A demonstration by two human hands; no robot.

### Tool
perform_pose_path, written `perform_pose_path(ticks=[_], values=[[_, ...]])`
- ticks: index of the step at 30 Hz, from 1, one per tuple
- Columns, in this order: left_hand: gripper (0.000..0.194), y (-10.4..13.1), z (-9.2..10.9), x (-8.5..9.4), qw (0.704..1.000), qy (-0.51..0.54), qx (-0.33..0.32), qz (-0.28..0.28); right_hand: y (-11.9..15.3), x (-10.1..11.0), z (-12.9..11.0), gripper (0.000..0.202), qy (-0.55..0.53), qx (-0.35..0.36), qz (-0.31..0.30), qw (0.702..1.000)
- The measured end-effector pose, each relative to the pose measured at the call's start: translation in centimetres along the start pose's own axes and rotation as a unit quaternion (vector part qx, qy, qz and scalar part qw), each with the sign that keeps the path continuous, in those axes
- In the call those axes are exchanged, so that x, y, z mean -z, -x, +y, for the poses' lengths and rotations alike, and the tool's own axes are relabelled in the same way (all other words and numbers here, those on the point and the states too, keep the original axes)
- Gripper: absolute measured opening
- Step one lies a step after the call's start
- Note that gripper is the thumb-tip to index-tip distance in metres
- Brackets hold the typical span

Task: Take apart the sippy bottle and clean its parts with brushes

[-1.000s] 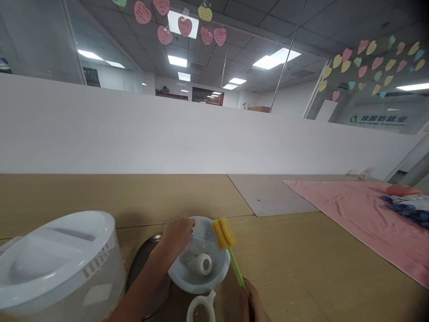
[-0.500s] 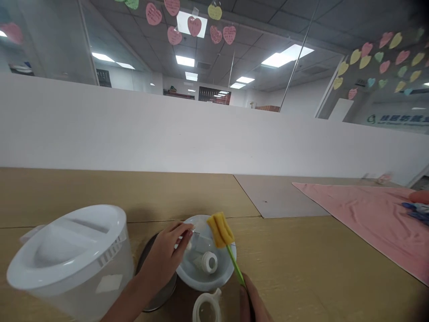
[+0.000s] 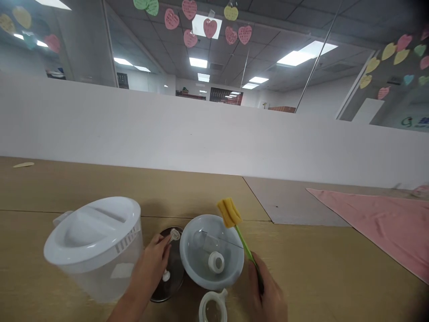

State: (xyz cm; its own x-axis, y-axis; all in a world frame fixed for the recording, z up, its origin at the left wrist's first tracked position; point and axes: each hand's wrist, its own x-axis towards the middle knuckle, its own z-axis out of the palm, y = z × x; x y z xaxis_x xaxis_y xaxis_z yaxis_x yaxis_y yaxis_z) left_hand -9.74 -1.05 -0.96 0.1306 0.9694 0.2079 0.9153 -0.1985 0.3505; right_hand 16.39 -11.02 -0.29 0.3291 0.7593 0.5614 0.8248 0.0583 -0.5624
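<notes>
My right hand (image 3: 268, 288) is closed around the handle of a bottle brush (image 3: 244, 241) with a yellow sponge head and a green stem. The sponge is raised at the bowl's far right edge. My left hand (image 3: 152, 261) pinches a small whitish translucent piece (image 3: 174, 234) over a dark round tray (image 3: 174, 268); I cannot tell whether it touches the tray. Another small white piece (image 3: 166, 275) lies there, beside my wrist. In the pale bowl (image 3: 188, 268) rests a clear bottle (image 3: 210, 245) on its side, its white neck (image 3: 216, 262) facing me.
A large lidded white pitcher (image 3: 97, 246) stands left of my left arm. In front of the bowl sits a white ring-shaped piece with a spout or tab (image 3: 213, 308). A pink cloth (image 3: 385, 228) lies at the right, and a white partition (image 3: 167, 129) rises behind the table.
My left hand has moved left from above the bowl to the dark tray, carrying the small whitish piece. The right hand still holds the brush up. The view has turned slightly left.
</notes>
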Motion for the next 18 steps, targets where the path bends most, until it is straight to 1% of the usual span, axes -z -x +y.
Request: perform_pose_path(ticks=[3, 5, 7, 8, 10, 12, 14, 16, 18], values=[[0.034, -0.2, -0.2, -0.8, 0.997, -0.063, 0.014, -0.041, -1.5, -1.1, -0.1, 0.041, 0.016, 0.033, 0.018, 0.999], [0.035, -0.2, -0.2, -1.0, 0.994, -0.087, 0.023, -0.065, -1.9, -1.9, 0.2, 0.041, 0.029, 0.06, 0.029, 0.997], [0.036, -0.1, 0.2, -0.8, 0.99, -0.113, 0.026, -0.075, -1.8, -2.7, 1.0, 0.039, 0.04, 0.078, 0.051, 0.995], [0.037, 0.0, 0.5, -0.6, 0.989, -0.125, 0.022, -0.07, -1.6, -2.9, 1.4, 0.038, 0.044, 0.086, 0.064, 0.993], [0.037, 0.2, 1.7, 0.2, 0.991, -0.129, -0.008, -0.041, -1.2, -3.3, 2.4, 0.035, 0.046, 0.109, 0.091, 0.989], [0.035, 0.1, 3.5, 1.2, 0.995, -0.082, -0.061, -0.001, -0.9, -3.5, 3.4, 0.031, 0.043, 0.152, 0.111, 0.981], [0.032, -0.4, 5.6, 1.9, 0.993, -0.025, -0.114, 0.012, -0.9, -3.5, 4.2, 0.027, 0.045, 0.201, 0.129, 0.97], [0.029, -1.2, 7.6, 2.0, 0.988, 0.019, -0.149, -0.02, -1.0, -3.4, 4.6, 0.022, 0.055, 0.238, 0.146, 0.959], [0.027, -2.1, 9.0, 1.4, 0.984, 0.05, -0.157, -0.072, -1.1, -3.4, 4.8, 0.018, 0.066, 0.264, 0.158, 0.949]])
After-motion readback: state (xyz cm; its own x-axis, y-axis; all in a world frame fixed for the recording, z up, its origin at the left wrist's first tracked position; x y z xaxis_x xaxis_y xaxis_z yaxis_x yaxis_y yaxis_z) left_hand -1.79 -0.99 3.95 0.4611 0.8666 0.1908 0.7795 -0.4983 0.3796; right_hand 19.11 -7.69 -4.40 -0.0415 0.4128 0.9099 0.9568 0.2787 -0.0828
